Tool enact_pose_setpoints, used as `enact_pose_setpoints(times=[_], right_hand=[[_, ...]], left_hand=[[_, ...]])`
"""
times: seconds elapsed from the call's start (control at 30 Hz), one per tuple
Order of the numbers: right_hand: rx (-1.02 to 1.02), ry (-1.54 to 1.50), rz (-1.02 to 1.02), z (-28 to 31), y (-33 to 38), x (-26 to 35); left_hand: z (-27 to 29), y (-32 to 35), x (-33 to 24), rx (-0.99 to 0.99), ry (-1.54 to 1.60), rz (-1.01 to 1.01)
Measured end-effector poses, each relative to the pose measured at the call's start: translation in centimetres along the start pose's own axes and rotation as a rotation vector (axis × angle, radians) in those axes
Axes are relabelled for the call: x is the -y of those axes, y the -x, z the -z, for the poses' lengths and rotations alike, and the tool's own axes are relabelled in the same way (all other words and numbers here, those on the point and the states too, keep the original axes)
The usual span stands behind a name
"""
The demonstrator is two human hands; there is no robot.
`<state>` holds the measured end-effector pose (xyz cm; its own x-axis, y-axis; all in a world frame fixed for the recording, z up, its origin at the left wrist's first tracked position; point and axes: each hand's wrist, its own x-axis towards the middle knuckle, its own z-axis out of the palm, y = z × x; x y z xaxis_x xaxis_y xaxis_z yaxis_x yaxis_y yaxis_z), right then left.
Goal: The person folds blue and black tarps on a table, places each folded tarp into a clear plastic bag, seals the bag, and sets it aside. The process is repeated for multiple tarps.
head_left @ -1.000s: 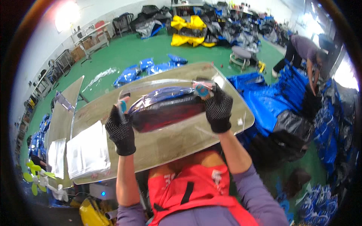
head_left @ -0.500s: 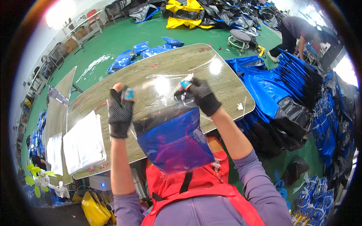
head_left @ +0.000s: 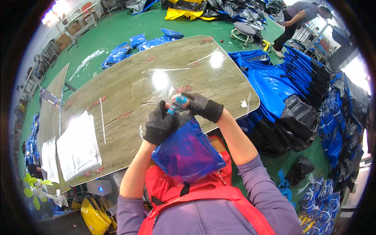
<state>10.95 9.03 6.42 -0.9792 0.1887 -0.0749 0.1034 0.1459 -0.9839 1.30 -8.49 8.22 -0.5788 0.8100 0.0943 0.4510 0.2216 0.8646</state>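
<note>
A clear plastic bag with a folded blue item (head_left: 188, 150) inside hangs in front of my red apron (head_left: 166, 192), past the near edge of the wood-patterned table (head_left: 133, 94). My left hand (head_left: 159, 122), in a black dotted fingerless glove, is closed on the bag's upper end. Right beside it, my right hand (head_left: 200, 106), gloved the same way, pinches the bag's top edge. Blue tape wraps fingertips on both hands, which almost touch. The exact grip of the fingertips is partly hidden.
Clear plastic sleeves (head_left: 78, 145) are stacked on the table's left part. Blue-and-black sheeting (head_left: 270, 90) lies piled right of the table, with tied blue bundles (head_left: 323, 199) nearer. Blue packages (head_left: 117, 55) lie on the green floor beyond. A person (head_left: 299, 19) bends at far right.
My hands have come together from wide apart, gathering the bag's top between them. The bag's upper end has narrowed. The person at far right has risen somewhat.
</note>
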Motion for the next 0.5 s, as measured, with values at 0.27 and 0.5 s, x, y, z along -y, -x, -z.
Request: enact_pose_setpoints(times=[0.27, 0.5], right_hand=[[-0.501, -0.078, 0.048, -2.1, 3.8, -3.8], [-0.569, -0.105, 0.038, -3.8, 3.5, -5.4]], left_hand=[[1.5, 4.1, 7.7, -0.705, 0.033, 0.027], [3.5, 4.8, 12.4, -0.082, 0.401, 0.311]])
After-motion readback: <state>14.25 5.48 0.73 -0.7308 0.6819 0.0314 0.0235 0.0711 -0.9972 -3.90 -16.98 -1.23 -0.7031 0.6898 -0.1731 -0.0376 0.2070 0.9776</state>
